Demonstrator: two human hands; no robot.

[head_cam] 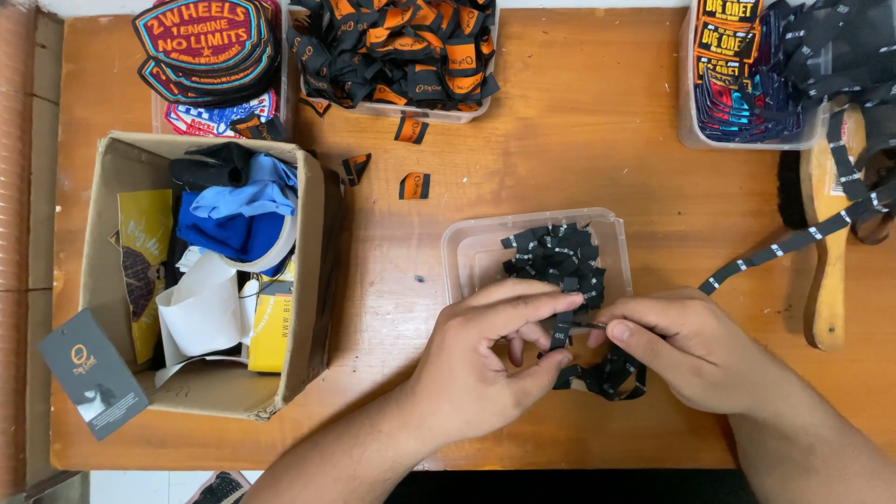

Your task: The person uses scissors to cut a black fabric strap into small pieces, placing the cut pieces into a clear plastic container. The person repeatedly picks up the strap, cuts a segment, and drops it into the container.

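My left hand [485, 359] pinches a small black woven label [560, 332] at the near edge of a clear plastic tray [467, 252]. My right hand [686, 350] presses thumb and forefinger onto the same black label strip, which runs under the hand and out to the right as a long ribbon [775, 250]. Bunched strip [607, 378] lies under both hands. The tray holds a heap of cut black labels [557, 261].
A cardboard box [103, 243] of cloth and paper stands at left, a grey hang tag [91, 371] beside it. At the back are embroidered patches [207, 42], a tray of black-orange labels [397, 51] and a tub of patches [737, 75]. A wooden brush [826, 233] lies right.
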